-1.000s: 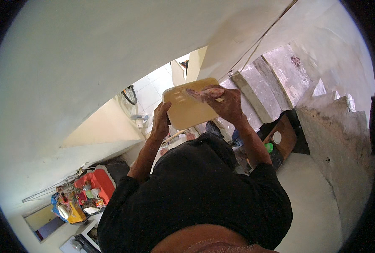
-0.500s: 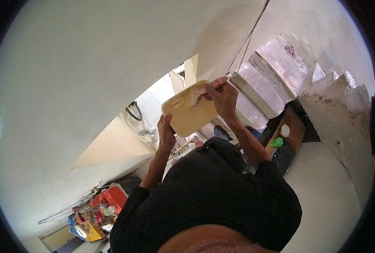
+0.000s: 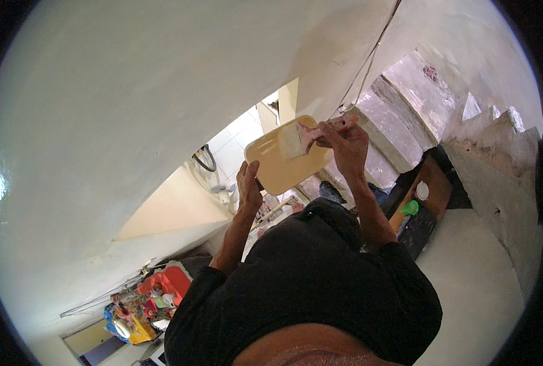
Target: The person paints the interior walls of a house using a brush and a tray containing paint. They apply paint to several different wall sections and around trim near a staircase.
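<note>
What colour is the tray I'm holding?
The tray is pale yellow; the head view shows it best.

1 head-worn fisheye, facing down, close above black shirt [image 3: 308, 274].

Stained stairs [image 3: 399, 125], a round white object [image 3: 422, 191] near a green object [image 3: 410, 208], a red container [image 3: 174, 282] beside jumbled clutter [image 3: 138, 329]
</note>
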Action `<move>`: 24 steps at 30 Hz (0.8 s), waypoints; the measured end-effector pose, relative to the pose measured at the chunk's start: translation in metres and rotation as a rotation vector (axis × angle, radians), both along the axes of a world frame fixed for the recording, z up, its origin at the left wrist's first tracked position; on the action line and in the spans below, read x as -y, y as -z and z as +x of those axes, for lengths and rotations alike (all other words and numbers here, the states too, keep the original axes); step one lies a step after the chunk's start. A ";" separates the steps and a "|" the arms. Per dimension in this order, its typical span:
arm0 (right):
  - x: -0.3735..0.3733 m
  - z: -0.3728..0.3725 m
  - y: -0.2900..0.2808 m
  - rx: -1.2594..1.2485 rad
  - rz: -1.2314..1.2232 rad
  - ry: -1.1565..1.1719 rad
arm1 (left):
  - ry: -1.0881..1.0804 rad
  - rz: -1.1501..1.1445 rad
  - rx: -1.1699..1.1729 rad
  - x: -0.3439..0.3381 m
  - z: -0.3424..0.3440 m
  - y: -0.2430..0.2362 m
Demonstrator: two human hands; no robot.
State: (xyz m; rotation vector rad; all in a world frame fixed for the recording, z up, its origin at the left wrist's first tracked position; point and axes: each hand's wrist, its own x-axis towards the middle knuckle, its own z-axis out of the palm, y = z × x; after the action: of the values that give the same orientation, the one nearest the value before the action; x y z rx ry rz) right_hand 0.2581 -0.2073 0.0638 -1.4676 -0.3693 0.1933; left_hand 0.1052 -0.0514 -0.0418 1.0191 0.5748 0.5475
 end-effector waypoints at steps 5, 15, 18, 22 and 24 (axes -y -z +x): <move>0.008 -0.020 -0.023 0.439 -0.298 -0.310 | 0.046 -0.030 -0.016 -0.005 0.004 0.005; 0.012 -0.009 -0.025 0.518 -0.291 -0.799 | 0.100 -0.057 -0.027 -0.014 0.005 0.011; 0.012 -0.001 -0.037 0.531 -0.299 -0.875 | 0.097 -0.093 -0.015 -0.012 0.005 0.011; 0.018 0.015 -0.046 0.497 -0.350 -0.876 | 0.112 -0.128 0.011 -0.011 0.006 0.019; 0.026 0.026 -0.057 0.437 -0.375 -0.819 | 0.094 -0.128 -0.006 -0.010 0.006 0.020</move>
State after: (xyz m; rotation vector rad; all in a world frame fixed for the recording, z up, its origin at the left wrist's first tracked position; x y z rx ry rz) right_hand 0.2841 -0.2334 0.1208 -1.6492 -1.3462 0.6234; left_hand 0.1109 -0.0411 -0.0622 0.9218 0.5576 0.4195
